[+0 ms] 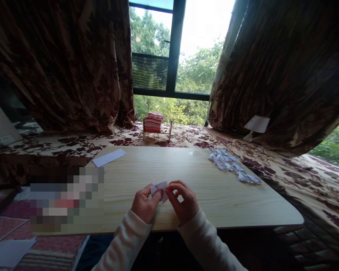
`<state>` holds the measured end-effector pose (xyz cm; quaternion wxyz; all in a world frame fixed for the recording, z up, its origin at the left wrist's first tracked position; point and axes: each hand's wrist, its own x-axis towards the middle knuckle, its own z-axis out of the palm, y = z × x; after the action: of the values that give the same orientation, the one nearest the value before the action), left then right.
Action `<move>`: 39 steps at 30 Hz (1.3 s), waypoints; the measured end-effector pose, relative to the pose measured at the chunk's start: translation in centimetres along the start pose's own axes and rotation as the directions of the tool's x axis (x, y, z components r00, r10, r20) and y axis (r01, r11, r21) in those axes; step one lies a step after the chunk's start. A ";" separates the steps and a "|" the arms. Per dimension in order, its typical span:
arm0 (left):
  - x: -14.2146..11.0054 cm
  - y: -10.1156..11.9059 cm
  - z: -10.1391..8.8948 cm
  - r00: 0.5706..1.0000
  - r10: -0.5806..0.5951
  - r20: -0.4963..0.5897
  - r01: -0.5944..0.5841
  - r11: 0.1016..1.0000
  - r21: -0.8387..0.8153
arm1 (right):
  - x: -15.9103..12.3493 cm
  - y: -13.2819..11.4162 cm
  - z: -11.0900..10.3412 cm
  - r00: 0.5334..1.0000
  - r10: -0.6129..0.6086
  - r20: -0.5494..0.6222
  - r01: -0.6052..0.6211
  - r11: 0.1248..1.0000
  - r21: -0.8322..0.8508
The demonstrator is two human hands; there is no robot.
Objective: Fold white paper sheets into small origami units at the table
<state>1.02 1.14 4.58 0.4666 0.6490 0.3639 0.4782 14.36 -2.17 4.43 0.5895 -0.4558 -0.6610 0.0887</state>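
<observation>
A small piece of folded white paper (159,186) is held between my two hands, above the near middle of the wooden table (147,165). My left hand (144,203) grips its left side, thumb on top. At its right edge, my right hand (184,199) pinches the paper between thumb and fingertips. Toward the far right of the table lies a pile of folded white paper pieces (224,160), with several pointed shapes overlapping. A flat white paper strip (109,157) rests near the far left corner.
A small stand (170,132) with stacked red-and-white striped cloth (153,122) is on the floral-covered sill (118,139). A white lamp (257,124) leans at the right by the curtain (274,67). A blurred-out patch (66,199) covers the table's left end. A white sheet (11,253) lies lower left.
</observation>
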 end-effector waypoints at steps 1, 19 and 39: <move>0.0 0.0 0.0 1.000 0.003 0.007 -0.003 1.000 0.005 | 0.0 0.0 0.0 1.000 0.001 0.002 -0.001 1.000 0.006; 0.1 0.3 0.3 0.998 0.051 0.049 -0.055 0.995 0.084 | -0.1 1.0 0.3 0.974 0.227 0.005 -0.225 0.961 0.160; 0.2 0.4 0.7 1.000 0.008 -0.030 -0.006 0.998 0.068 | 1.1 1.0 -0.2 0.909 0.395 0.137 -0.418 0.864 0.282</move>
<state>1.76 1.03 4.99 0.4370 0.6586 0.3848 0.4767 15.11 -0.89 4.56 0.5954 -0.4846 -0.5501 0.3286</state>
